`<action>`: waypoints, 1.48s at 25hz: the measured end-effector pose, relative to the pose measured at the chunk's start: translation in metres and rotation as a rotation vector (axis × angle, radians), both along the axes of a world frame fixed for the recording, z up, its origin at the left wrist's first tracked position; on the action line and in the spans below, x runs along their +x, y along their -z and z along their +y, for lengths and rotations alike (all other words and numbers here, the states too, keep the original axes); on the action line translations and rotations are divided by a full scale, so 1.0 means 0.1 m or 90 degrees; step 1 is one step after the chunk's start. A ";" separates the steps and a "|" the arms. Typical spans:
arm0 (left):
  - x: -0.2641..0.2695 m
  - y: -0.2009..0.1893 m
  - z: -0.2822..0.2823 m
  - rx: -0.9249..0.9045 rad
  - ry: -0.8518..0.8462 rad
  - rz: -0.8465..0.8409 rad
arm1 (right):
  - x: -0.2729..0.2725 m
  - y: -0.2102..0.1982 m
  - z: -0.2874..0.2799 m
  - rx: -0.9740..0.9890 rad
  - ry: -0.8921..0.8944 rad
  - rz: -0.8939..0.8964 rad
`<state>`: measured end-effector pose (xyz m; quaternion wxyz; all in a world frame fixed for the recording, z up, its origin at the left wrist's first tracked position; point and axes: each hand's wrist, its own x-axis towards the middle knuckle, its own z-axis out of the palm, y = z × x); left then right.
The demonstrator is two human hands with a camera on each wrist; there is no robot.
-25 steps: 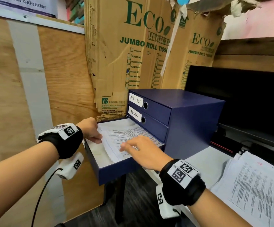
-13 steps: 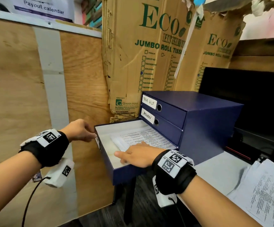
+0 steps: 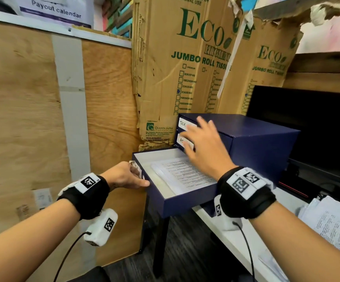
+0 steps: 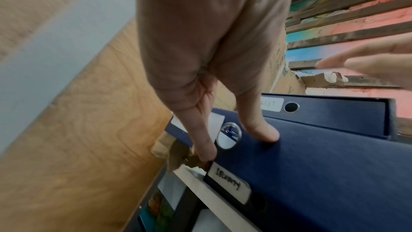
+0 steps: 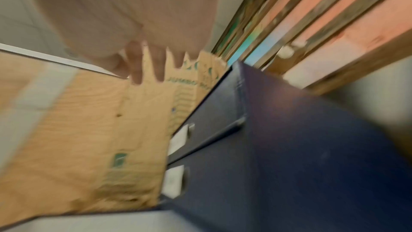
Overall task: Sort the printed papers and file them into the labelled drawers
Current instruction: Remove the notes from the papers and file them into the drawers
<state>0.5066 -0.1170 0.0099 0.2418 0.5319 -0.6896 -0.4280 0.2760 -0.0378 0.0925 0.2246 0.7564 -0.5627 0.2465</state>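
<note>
Printed papers [image 3: 182,173] lie flat inside the open bottom drawer [image 3: 187,202] of the navy drawer unit [image 3: 252,147], text side up, filling most of the tray toward its right side; a strip of bare white drawer floor shows along the left. That drawer is pulled well out over the edge of the white desk [image 3: 238,235] on which the unit stands.

My left hand [image 3: 124,177] is at the drawer's front left corner. In the left wrist view, my thumb [image 4: 258,128] presses flat on the blue front panel beside the metal-ringed finger hole [image 4: 229,134], and a finger [image 4: 204,140] reaches down over the panel's edge next to a white handwritten label [image 4: 229,185], so the hand grips the drawer front.

My right hand [image 3: 205,147] hovers above the papers with fingers spread and straight, holding nothing; it partly covers the white labels [image 3: 185,125] on the two closed upper drawers. The right wrist view is blurred.

A second pile of printed sheets [image 3: 331,222] lies on the desk at far right. Behind the unit stand torn "Eco Jumbo Roll Tissue" cartons [image 3: 177,64] and a black monitor [image 3: 307,127]. Plywood panelling [image 3: 22,119] fills the left, with a "Payout calendar" notice [image 3: 56,11] above it.
</note>
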 end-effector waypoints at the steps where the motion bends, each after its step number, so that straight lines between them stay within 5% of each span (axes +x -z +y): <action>1: -0.12 0.03 -0.01 0.007 -0.003 0.050 | -0.14 -0.08 -0.02 -0.082 0.060 0.014; 5: -0.64 0.18 -0.15 0.025 -0.048 0.134 | -0.49 -0.09 -0.05 -0.028 0.255 0.035; 15: -1.68 0.27 -0.24 -0.111 -0.024 0.119 | -0.57 0.09 -0.16 -0.195 0.194 0.031; 23: -1.72 0.19 -0.21 -0.142 -0.026 0.028 | -0.53 0.14 -0.18 -0.186 0.222 -0.006; 26: -1.80 0.17 0.00 -0.239 -0.098 0.066 | -0.55 0.11 -0.11 -0.153 0.204 0.006; 29: -1.98 -0.01 0.40 -0.467 -0.129 0.175 | -0.57 0.03 0.02 -0.084 0.135 -0.076; 32: -2.27 -0.32 0.87 -0.637 -0.041 0.282 | -0.80 0.01 0.35 -0.102 0.064 -0.285; 37: -2.96 -0.41 1.33 -0.697 0.097 0.354 | -1.77 0.10 1.13 -0.248 0.204 -0.255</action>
